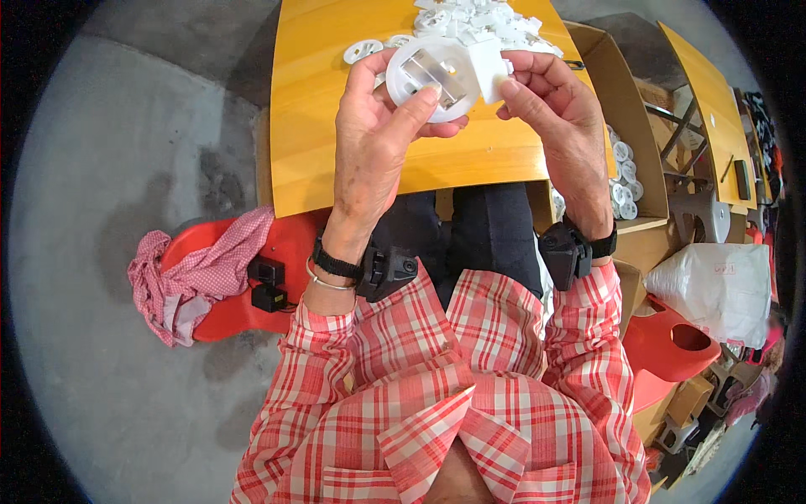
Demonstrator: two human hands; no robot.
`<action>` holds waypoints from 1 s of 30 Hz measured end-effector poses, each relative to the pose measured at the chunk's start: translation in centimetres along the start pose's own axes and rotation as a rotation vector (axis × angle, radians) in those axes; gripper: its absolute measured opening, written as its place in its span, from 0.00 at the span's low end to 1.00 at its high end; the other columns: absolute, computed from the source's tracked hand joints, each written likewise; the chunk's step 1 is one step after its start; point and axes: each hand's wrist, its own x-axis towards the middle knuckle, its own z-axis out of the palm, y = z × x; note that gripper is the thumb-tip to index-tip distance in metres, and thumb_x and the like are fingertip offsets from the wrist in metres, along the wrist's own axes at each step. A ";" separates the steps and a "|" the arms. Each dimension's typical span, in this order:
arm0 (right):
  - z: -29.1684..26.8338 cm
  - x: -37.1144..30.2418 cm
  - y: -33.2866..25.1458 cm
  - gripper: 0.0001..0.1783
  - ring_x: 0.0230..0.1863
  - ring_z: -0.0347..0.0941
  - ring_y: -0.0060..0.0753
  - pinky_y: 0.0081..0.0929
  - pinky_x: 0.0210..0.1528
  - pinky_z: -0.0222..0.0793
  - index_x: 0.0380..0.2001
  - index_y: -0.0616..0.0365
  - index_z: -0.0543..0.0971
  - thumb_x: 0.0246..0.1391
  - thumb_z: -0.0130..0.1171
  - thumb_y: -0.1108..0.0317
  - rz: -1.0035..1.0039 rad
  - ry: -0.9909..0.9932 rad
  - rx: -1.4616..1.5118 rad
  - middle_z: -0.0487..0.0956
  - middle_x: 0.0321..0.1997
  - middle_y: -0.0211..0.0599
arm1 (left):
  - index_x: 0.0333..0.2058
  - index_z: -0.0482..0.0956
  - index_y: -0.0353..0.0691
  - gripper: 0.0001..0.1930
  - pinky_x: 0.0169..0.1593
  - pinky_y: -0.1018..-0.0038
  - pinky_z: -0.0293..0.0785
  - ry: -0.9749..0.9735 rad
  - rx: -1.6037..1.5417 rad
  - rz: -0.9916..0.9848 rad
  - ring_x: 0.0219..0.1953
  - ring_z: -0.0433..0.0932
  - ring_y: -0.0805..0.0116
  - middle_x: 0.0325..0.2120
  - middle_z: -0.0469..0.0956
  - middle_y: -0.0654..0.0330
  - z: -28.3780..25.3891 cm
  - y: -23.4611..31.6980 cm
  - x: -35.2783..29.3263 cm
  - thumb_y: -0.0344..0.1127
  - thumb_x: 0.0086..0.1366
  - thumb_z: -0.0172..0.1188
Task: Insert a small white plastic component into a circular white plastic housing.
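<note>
My left hand (382, 126) grips a round white plastic disc (430, 74) with a metal strip across its middle, held above the yellow wooden table (319, 109). My right hand (554, 109) pinches a small white block-shaped part (489, 69) against the disc's right edge. Both wrists wear black strapped devices. A heap of similar white plastic parts (478, 21) lies on the table just beyond my hands.
A cardboard box (625, 109) with several white round parts stands to the right of the table. A red stool with a pink checked cloth (197, 277) is at the left on the concrete floor. A white plastic bag (718, 286), a red plastic seat (672, 349) and another yellow table are at the right.
</note>
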 end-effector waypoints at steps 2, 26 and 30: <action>0.1 0.0 -0.3 0.15 0.33 0.71 0.17 0.15 0.35 0.67 0.41 0.65 0.73 0.54 0.58 0.68 -0.022 0.003 -0.022 0.76 0.34 0.31 | 0.52 0.57 0.29 0.23 0.39 0.72 0.80 -0.003 0.008 0.027 0.36 0.79 0.58 0.42 0.73 0.46 0.2 0.2 -0.1 0.28 0.60 0.54; 0.3 -0.5 -1.5 0.07 0.22 0.65 0.16 0.16 0.26 0.63 0.26 0.61 0.78 0.47 0.63 0.69 -0.414 0.242 -0.667 0.76 0.23 0.29 | 0.53 0.61 0.31 0.25 0.43 0.77 0.73 -0.069 -0.096 0.040 0.43 0.74 0.71 0.42 0.75 0.53 0.5 0.4 -1.4 0.24 0.57 0.58; 0.4 -0.7 -1.6 0.07 0.22 0.63 0.16 0.17 0.25 0.61 0.25 0.62 0.78 0.47 0.63 0.68 -0.354 0.263 -0.551 0.75 0.21 0.28 | 0.53 0.60 0.31 0.26 0.42 0.74 0.75 -0.105 -0.113 0.033 0.43 0.76 0.67 0.41 0.75 0.51 0.7 0.2 -1.4 0.24 0.57 0.58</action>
